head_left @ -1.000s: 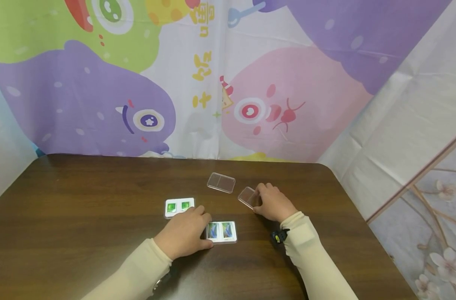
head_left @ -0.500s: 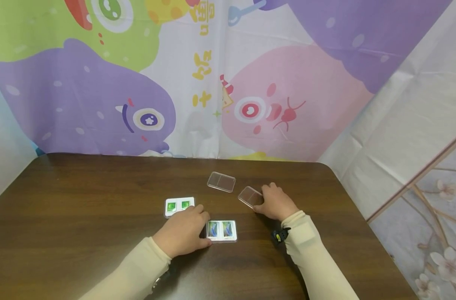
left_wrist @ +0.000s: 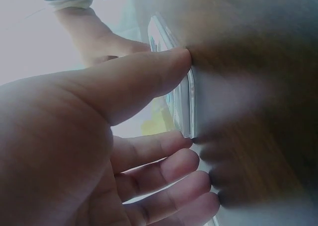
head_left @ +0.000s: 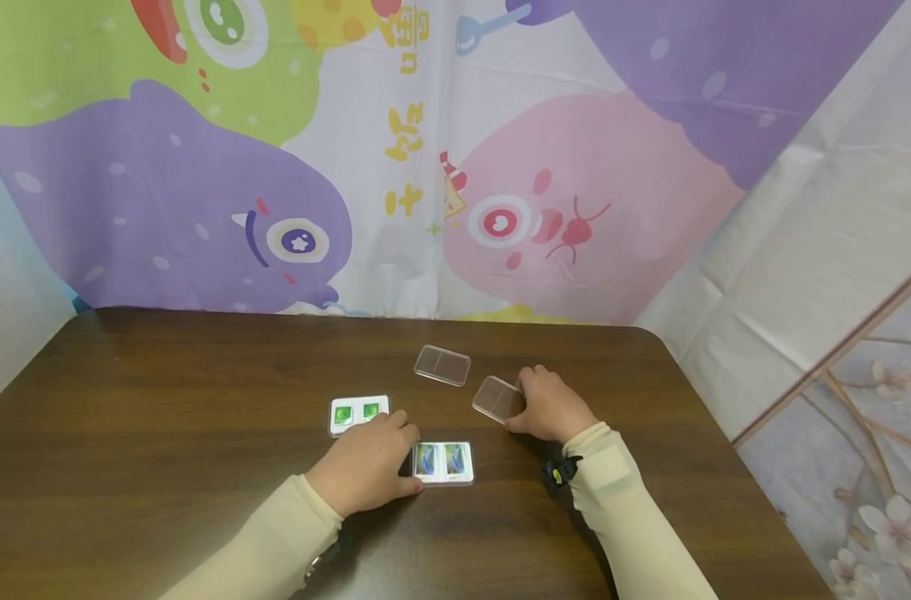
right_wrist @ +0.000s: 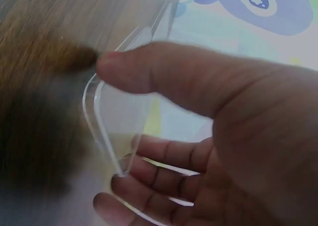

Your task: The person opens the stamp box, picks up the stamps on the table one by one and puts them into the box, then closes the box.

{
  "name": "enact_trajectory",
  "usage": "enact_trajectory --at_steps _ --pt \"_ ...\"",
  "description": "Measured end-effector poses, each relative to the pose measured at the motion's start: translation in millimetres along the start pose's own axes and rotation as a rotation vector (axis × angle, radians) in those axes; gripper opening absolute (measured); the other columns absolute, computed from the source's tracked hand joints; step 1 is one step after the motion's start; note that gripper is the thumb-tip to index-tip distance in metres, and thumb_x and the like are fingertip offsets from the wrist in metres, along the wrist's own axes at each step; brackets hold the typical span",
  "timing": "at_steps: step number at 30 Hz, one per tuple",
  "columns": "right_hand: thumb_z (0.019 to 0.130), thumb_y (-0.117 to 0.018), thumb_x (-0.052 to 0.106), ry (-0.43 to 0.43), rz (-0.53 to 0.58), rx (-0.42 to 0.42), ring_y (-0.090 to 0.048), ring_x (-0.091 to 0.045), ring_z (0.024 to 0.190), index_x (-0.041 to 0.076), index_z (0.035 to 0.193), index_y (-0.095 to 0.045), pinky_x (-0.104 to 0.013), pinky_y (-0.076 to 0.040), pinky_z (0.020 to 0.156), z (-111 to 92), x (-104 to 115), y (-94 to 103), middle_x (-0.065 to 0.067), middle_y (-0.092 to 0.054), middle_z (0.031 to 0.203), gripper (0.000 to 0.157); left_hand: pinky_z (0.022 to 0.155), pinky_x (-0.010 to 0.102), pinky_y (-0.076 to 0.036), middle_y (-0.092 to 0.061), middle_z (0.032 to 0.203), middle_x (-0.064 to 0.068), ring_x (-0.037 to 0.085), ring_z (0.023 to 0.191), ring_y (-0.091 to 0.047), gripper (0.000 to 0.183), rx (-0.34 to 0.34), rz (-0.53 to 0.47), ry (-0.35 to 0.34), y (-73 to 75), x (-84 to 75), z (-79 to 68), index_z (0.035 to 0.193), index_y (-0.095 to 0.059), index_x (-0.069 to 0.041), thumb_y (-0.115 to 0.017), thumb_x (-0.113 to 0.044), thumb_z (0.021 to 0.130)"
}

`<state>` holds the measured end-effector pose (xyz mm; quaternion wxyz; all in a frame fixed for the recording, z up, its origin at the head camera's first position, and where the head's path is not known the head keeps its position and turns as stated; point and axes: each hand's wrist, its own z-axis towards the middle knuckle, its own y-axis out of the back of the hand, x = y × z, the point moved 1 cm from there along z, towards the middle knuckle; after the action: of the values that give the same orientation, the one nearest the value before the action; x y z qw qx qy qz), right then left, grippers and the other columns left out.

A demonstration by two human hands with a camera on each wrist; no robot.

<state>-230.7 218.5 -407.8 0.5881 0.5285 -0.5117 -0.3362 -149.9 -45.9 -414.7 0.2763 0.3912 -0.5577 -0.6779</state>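
Observation:
Near the table's middle lies a clear plastic case with two blue-green pictures (head_left: 443, 463). My left hand (head_left: 368, 465) holds it by its left end; in the left wrist view the thumb is on one edge and the forefinger on the other. My right hand (head_left: 553, 405) grips the right end of a flat clear plastic case (head_left: 494, 400) with thumb and fingers at opposite edges. The right wrist view shows this clear case (right_wrist: 121, 104) between thumb and fingertips, close over the wood. Beyond my left hand sits a case with two green pictures (head_left: 356, 412), its lower right corner hidden by the fingers.
Another clear case (head_left: 442, 366) lies farther back, left of the one in my right hand. All rest on a brown wooden table (head_left: 162, 467). A cartoon-printed cloth (head_left: 395, 250) hangs behind the far edge, and a pale flowered cloth (head_left: 875, 417) at the right.
The clear case in my right hand has turned a little and shifted slightly left and toward me. My left hand and its case have stayed in place.

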Motion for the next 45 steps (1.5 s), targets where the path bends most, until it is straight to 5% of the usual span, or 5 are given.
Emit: enact_trajectory --at_steps 8,18,26,36,45 --pt "0.074 -0.089 0.024 0.149 0.053 -0.02 -0.054 -0.025 0.095 0.0 0.116 -0.061 -0.041 -0.054 0.08 -5.8 18.1 7.3 -0.01 -0.059 0.106 0.056 0.068 0.039 -0.052 -0.058 0.091 0.005 0.02 0.08 -0.055 0.054 -0.004 0.002 -0.001 -1.6 0.4 0.2 0.108 -0.071 -0.002 -0.089 -0.043 0.078" --pt "0.077 -0.089 0.023 0.378 0.122 0.163 -0.052 -0.016 0.092 0.006 0.113 -0.06 -0.035 -0.05 0.082 -14.7 43.3 4.6 -0.001 -0.058 0.104 0.049 0.067 0.038 -0.051 -0.057 0.089 0.003 0.02 0.079 -0.055 0.054 -0.005 -0.02 0.024 -3.0 1.0 2.2 0.108 -0.07 -0.003 -0.091 -0.041 0.076" --pt "0.077 -0.091 0.025 0.424 0.107 0.269 -0.051 -0.013 0.088 0.009 0.112 -0.061 -0.029 -0.049 0.077 -19.0 54.1 -4.0 0.0 -0.057 0.104 0.048 0.069 0.038 -0.052 -0.06 0.095 0.006 0.021 0.082 -0.056 0.066 -0.016 -0.039 0.02 -2.5 0.0 1.5 0.118 -0.064 0.0 -0.092 -0.041 0.074" --pt "0.08 -0.089 0.027 0.423 0.086 0.302 -0.052 -0.011 0.09 0.012 0.112 -0.061 -0.028 -0.049 0.079 -20.2 59.0 -7.9 0.002 -0.055 0.102 0.045 0.075 0.04 -0.053 -0.061 0.104 0.008 0.022 0.089 -0.058 0.072 0.011 -0.071 0.018 -1.9 0.8 2.6 0.13 -0.061 -0.002 -0.09 -0.042 0.077" --pt "0.082 -0.088 0.028 0.419 0.037 0.292 -0.051 -0.012 0.093 0.01 0.119 -0.063 -0.028 -0.049 0.08 -19.3 58.7 -10.8 0.001 -0.057 0.108 0.048 0.071 0.039 -0.052 -0.058 0.096 0.006 0.021 0.084 -0.056 0.06 0.001 -0.057 0.015 -2.9 1.8 2.2 0.118 -0.065 -0.003 -0.089 -0.041 0.078"
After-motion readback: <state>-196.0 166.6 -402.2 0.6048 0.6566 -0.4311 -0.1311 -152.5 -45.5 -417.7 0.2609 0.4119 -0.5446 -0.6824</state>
